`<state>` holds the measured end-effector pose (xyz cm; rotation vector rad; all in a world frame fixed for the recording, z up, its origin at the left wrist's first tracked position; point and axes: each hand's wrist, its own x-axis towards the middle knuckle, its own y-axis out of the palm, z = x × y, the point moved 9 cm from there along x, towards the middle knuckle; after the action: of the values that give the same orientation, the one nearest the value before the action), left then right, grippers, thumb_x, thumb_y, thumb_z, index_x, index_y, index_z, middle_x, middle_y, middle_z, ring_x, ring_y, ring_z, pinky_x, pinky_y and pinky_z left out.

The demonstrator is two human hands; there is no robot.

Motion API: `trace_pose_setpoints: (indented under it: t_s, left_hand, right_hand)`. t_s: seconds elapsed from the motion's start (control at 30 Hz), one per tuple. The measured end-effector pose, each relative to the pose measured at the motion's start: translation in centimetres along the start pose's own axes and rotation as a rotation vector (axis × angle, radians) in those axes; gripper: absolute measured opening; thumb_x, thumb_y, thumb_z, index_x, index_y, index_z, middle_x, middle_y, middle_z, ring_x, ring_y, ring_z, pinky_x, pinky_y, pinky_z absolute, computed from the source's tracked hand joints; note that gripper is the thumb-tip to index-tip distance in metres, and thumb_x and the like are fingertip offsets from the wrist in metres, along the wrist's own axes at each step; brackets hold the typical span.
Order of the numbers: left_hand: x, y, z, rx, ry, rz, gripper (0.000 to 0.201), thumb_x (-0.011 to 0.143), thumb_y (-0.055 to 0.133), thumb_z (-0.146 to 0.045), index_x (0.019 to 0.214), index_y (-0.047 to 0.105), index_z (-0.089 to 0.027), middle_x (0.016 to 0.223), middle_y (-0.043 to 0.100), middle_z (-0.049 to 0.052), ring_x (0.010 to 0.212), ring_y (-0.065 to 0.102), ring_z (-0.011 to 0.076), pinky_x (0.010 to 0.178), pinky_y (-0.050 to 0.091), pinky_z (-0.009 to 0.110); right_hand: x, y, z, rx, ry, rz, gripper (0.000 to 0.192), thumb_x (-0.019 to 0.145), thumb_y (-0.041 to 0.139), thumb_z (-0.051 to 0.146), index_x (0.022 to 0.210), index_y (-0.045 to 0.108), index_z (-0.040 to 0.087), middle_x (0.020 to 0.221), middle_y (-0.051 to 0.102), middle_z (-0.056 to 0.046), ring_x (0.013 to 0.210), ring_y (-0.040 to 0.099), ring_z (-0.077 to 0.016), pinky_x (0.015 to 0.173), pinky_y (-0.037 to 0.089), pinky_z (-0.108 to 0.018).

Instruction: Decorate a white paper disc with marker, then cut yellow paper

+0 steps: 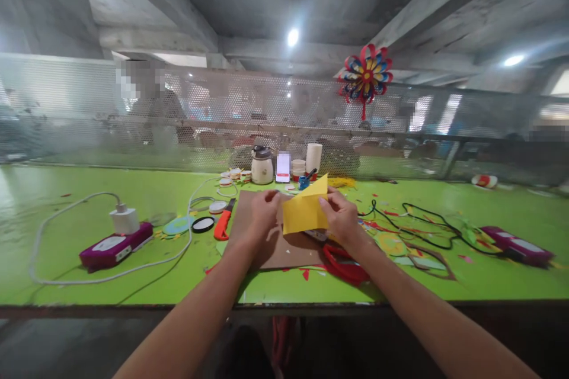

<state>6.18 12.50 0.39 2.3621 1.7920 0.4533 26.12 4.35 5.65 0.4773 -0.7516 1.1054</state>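
My right hand (343,216) pinches the right side of a folded piece of yellow paper (304,213), one corner of which sticks up. My left hand (265,208) is closed just left of the paper, fingers curled and fingertips drawn together; whether anything is between them is hidden. Both hands are over a brown board (253,251) on the green table. Red-handled scissors (344,265) lie below my right wrist, partly under the forearm. An orange utility knife (223,225) rests at the board's left edge.
A white charger (125,220) stands in a purple power strip (116,246) at left; another power strip (517,246) is at right. Paper scraps (391,243) litter the right side. A jug (262,166), phone (283,167) and cups stand before a mesh screen (213,106) with a paper flower (366,75).
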Motion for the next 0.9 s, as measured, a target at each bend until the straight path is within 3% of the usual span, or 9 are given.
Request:
trace_pose_setpoints:
  t_s: [0.07,0.17,0.33,0.4,0.6,0.77,0.9]
  left_hand:
    - [-0.2,-0.1,0.1,0.012,-0.027,-0.022,0.035,0.094,0.06,-0.034,0.125,0.058,-0.018,0.127,0.061,0.01,0.106,0.063,0.0242,0.087,0.056,0.046]
    - [-0.9,1.5,0.3,0.002,-0.089,0.057,0.033,0.094,0.06,-0.035,0.121,0.06,-0.016,0.12,0.064,0.01,0.1,0.065,0.0225,0.084,0.057,0.043]
    - [-1.8,4.1,-0.8,-0.087,-0.103,0.162,0.031,0.085,0.071,-0.036,0.1,0.069,-0.009,0.096,0.072,0.016,0.084,0.071,0.0215,0.074,0.058,0.029]
    - [-1.7,3.8,-1.5,-0.123,-0.068,0.137,0.034,0.079,0.077,-0.025,0.107,0.067,-0.01,0.097,0.073,0.014,0.084,0.071,0.0217,0.074,0.058,0.03]
    - [-0.7,0.6,-3.4,-0.15,0.1,-0.028,0.075,0.063,0.078,0.001,0.13,0.052,-0.02,0.101,0.072,0.004,0.09,0.07,0.0171,0.084,0.056,0.029]
    - [-0.6,-0.1,-4.8,-0.107,0.203,-0.058,0.067,0.054,0.081,0.002,0.115,0.064,-0.018,0.096,0.071,0.001,0.101,0.066,0.0189,0.087,0.052,0.025]
    - [-1.2,0.5,-5.6,-0.118,0.271,-0.031,0.058,0.057,0.077,-0.001,0.111,0.066,-0.02,0.104,0.071,0.003,0.117,0.06,0.0228,0.096,0.049,0.028]
  right_hand:
    - [0.1,0.2,0.4,0.034,0.013,0.006,0.017,0.078,0.066,0.035,0.068,0.067,0.021,0.11,0.071,-0.011,0.104,0.063,-0.027,0.095,0.045,-0.038]
    - [0.1,0.8,0.5,0.118,0.071,0.038,0.019,0.078,0.065,0.037,0.07,0.069,0.02,0.11,0.072,-0.01,0.105,0.064,-0.0269,0.09,0.049,-0.037]
    - [-0.1,2.0,-0.3,0.295,0.236,0.116,0.023,0.077,0.064,0.041,0.078,0.071,0.019,0.101,0.074,-0.008,0.082,0.07,-0.0245,0.07,0.056,-0.034]
    - [-0.3,2.4,-0.6,0.352,0.293,0.147,0.025,0.075,0.065,0.041,0.083,0.072,0.019,0.09,0.076,-0.007,0.076,0.07,-0.025,0.066,0.057,-0.035]
    - [-0.3,2.5,-1.4,0.426,0.383,0.129,0.023,0.069,0.068,0.038,0.082,0.071,0.019,0.074,0.072,-0.003,0.065,0.068,-0.0237,0.062,0.055,-0.035]
    - [0.3,1.4,-2.1,0.409,0.392,0.051,0.016,0.066,0.067,0.034,0.072,0.069,0.019,0.064,0.066,0.001,0.06,0.062,-0.0199,0.06,0.051,-0.032]
    - [0.8,0.7,-1.4,0.413,0.327,0.022,0.014,0.063,0.064,0.028,0.071,0.072,0.019,0.084,0.072,-0.001,0.079,0.063,-0.0205,0.071,0.05,-0.03]
